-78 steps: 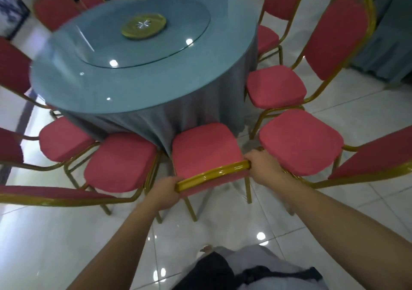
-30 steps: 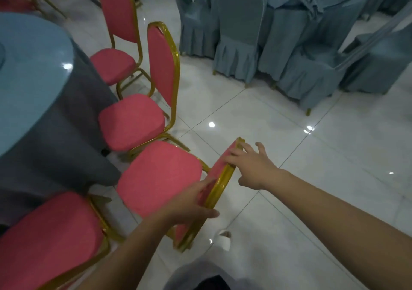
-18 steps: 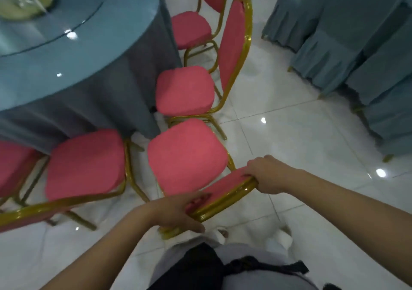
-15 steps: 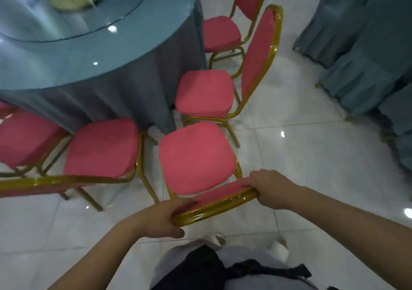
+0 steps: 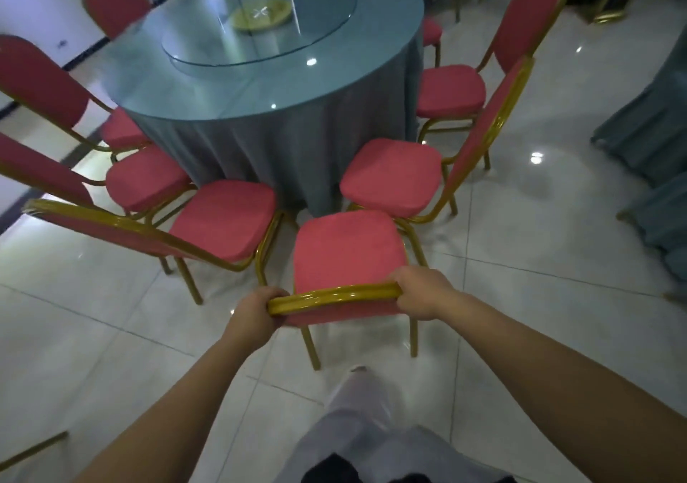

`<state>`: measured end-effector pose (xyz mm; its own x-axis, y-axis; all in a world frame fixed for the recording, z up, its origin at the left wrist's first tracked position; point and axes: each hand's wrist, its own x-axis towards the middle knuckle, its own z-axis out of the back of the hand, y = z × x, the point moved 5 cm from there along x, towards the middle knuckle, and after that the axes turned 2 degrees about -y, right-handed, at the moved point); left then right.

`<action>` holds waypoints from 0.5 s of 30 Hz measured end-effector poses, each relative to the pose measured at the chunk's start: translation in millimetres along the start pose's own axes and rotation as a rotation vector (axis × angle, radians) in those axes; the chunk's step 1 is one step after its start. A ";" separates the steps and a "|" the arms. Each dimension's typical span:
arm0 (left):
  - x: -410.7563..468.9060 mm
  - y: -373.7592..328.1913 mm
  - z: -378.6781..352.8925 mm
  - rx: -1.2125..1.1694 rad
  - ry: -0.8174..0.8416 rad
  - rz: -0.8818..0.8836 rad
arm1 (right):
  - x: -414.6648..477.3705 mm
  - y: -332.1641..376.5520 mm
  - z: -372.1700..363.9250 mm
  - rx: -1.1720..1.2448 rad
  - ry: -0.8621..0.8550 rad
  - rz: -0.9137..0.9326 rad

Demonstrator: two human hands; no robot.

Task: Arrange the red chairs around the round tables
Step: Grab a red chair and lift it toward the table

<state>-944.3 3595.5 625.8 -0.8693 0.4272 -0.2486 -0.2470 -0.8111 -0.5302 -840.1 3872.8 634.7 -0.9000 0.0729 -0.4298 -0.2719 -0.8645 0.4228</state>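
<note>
I have both grips closed round the gold top rail of the red banquet chair directly ahead of me: the left grip is curled over the rail's left end and the right grip over its right end, fingers wrapped under the tube. The chair's legs seem to be down on the tiled floor. It faces the round bench, its seat in the gap between the neighbouring chair on the left and the neighbouring chair on the right, front edge near the grey tablecloth but not tucked under. The gap looks tight to me. If I push off-line, a front leg could catch the right neighbour's gold frame, just beside it, and knock that chair out of place. A hard shove could drag the cloth and disturb the glass turntable on top. The glossy tiles may let the legs skid, so I judge a slow, straight push safest.
</note>
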 end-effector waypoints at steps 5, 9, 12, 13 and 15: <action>28.3 -38.6 -26.3 0.001 0.038 -0.055 | 5.8 -48.1 29.8 -0.017 -0.090 -0.072; 70.5 -71.4 -34.2 0.026 0.035 -0.079 | 20.5 -80.4 55.8 0.018 -0.154 -0.144; 112.5 -91.8 -37.6 0.012 0.054 -0.103 | 37.4 -100.0 74.5 0.063 -0.211 -0.208; 126.8 -97.9 -39.9 0.013 0.068 -0.102 | 44.3 -106.2 81.8 0.069 -0.233 -0.224; 154.3 -110.8 -44.0 0.032 0.088 -0.107 | 59.1 -118.3 97.0 0.055 -0.273 -0.257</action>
<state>-1032.3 3768.9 610.4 -0.7967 0.5440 -0.2634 -0.3509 -0.7711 -0.5313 -894.1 4027.6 636.7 -0.8556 0.4205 -0.3019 -0.5120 -0.7733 0.3740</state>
